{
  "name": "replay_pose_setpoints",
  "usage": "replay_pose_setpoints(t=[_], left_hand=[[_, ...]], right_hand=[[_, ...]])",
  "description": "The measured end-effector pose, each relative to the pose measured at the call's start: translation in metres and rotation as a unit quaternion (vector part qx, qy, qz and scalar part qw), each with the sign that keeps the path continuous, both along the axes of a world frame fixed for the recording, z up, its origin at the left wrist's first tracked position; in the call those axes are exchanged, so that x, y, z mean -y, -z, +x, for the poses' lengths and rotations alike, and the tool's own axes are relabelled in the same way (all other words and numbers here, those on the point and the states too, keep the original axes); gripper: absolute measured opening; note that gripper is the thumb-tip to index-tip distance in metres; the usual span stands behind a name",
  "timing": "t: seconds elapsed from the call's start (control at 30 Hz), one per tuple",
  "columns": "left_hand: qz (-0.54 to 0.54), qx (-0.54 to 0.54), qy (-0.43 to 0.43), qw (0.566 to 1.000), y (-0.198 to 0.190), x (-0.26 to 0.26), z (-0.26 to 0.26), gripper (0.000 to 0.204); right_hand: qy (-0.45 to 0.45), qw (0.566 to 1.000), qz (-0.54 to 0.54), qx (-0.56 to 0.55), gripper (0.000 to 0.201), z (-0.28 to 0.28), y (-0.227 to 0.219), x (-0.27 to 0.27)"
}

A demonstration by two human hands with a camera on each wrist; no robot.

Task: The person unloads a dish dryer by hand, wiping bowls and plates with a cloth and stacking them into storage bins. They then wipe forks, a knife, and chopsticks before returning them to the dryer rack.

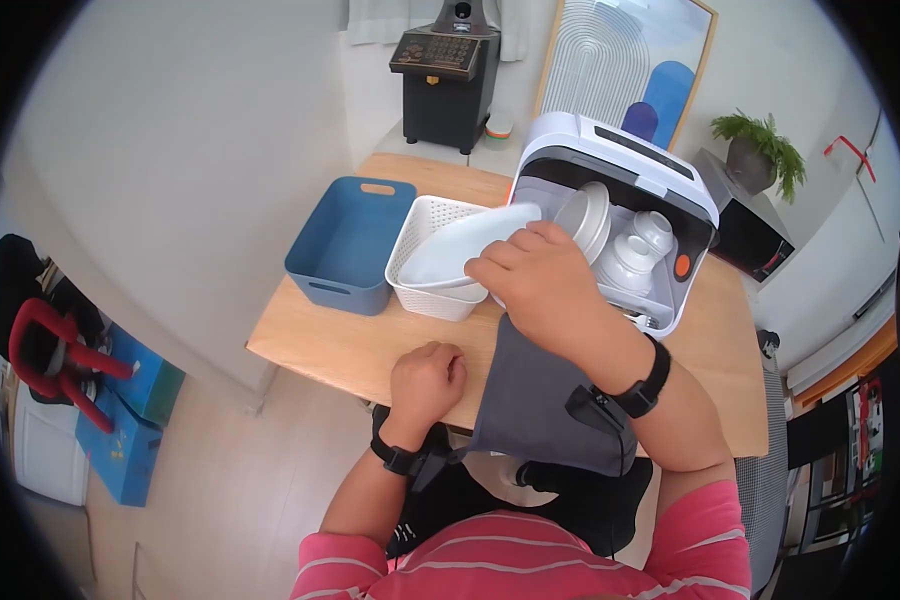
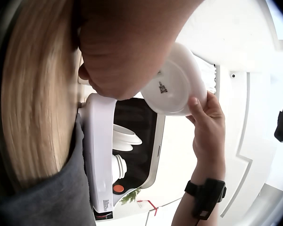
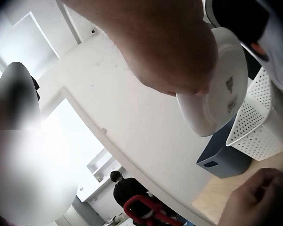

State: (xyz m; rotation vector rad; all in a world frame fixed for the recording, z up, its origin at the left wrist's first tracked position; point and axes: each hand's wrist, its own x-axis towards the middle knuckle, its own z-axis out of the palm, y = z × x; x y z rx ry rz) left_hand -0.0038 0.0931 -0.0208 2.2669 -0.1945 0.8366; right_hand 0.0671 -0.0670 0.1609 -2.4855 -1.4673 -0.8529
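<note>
My right hand (image 1: 545, 285) pinches a white plate (image 1: 448, 248) by its edge. In the head view the plate is tilted over a white perforated basket (image 1: 432, 303). Its underside, with dark print, shows in the left wrist view, where my thumb lies against the rim. My left hand (image 1: 428, 385) rests at the table's front edge, fingers loosely curled, holding nothing. Right of the basket stands an open white dish cabinet (image 1: 610, 150). Inside it are upright white plates (image 1: 584, 215), stacked white bowls (image 1: 632, 262) and some cutlery (image 1: 642, 320).
A blue bin (image 1: 338, 290) stands left of the basket on the wooden table (image 1: 300, 335). Grey cloth (image 1: 545, 400) drapes over the front edge before the cabinet. Behind are a black machine (image 1: 445, 105), a framed picture (image 1: 610, 60) and a potted plant (image 1: 753, 160).
</note>
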Motion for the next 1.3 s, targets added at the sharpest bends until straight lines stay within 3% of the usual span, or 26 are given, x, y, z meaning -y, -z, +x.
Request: replay_pose_setpoints(t=[0.07,0.2,0.6,1.1,1.17,1.2,1.3], left_hand=[[0.002,-0.015,0.000,1.000,0.002,-0.001,-0.001,0.004],[0.009,-0.025,0.012,1.000,0.004,-0.003,0.001,0.006],[0.006,-0.022,0.014,1.000,0.001,-0.003,0.000,0.007],[0.023,-0.020,0.010,0.999,0.001,-0.001,0.001,0.004],[0.023,-0.018,0.010,1.000,0.001,0.000,0.000,0.004],[0.020,-0.018,0.009,1.000,0.001,-0.001,0.000,0.004],[0.016,-0.020,0.010,1.000,0.000,-0.001,-0.001,0.004]], right_hand=[[0.000,0.992,-0.072,0.101,0.018,0.010,0.009,-0.008],[0.003,0.987,-0.102,0.120,0.015,0.033,0.024,-0.016],[0.040,0.987,-0.149,0.046,0.008,0.062,0.081,-0.027],[0.073,0.977,-0.200,-0.024,0.018,0.057,0.090,-0.023],[0.003,0.997,-0.072,0.008,0.020,0.055,0.087,-0.011],[0.002,0.997,-0.071,0.008,0.020,0.055,0.083,-0.004],[0.112,0.978,0.176,-0.016,0.021,0.059,0.062,0.029]])
